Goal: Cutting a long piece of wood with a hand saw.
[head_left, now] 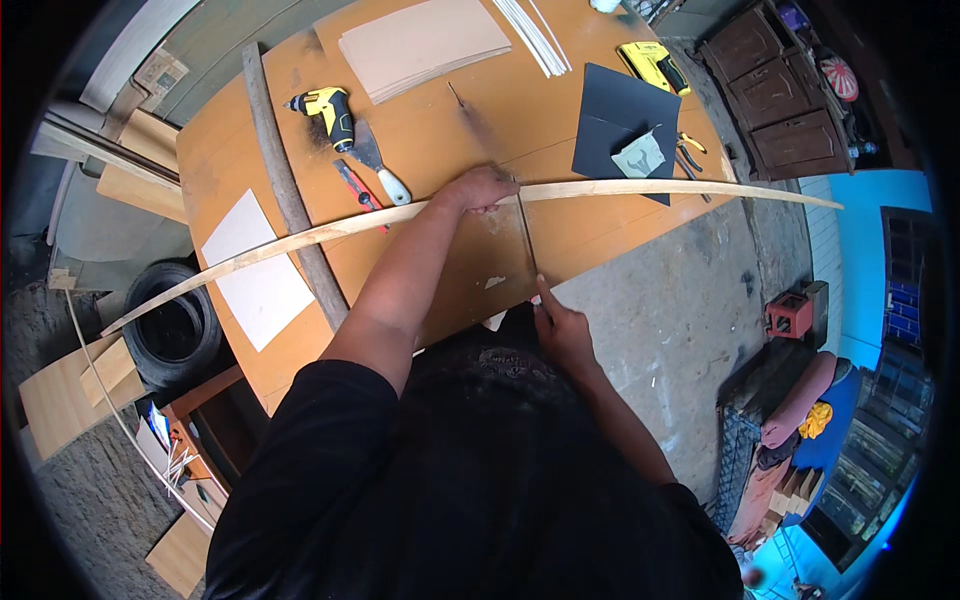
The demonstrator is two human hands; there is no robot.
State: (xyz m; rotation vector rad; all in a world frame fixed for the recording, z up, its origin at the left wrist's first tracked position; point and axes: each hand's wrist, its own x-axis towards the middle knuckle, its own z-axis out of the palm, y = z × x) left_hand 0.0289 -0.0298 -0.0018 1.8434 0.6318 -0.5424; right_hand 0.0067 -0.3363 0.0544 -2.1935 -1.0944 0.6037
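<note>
A long, thin, pale wooden strip [300, 238] arches across the orange worktable [430, 140] from lower left to far right. My left hand [478, 188] grips the strip at its middle and presses it to the table. My right hand [560, 330] holds the near end of a slim metal rod-like tool [526, 235], maybe a file, whose far end meets the strip just right of my left hand.
On the table lie a yellow cordless drill [328, 112], a putty knife [380, 165], a red-handled tool [356, 188], a dark wooden stick [285, 190], white sheets [255, 270], stacked beige boards [425, 45], black sheets [620, 115], and a yellow power tool [655, 65]. A tyre [175, 325] sits at left; a wooden cabinet [785, 95] at right.
</note>
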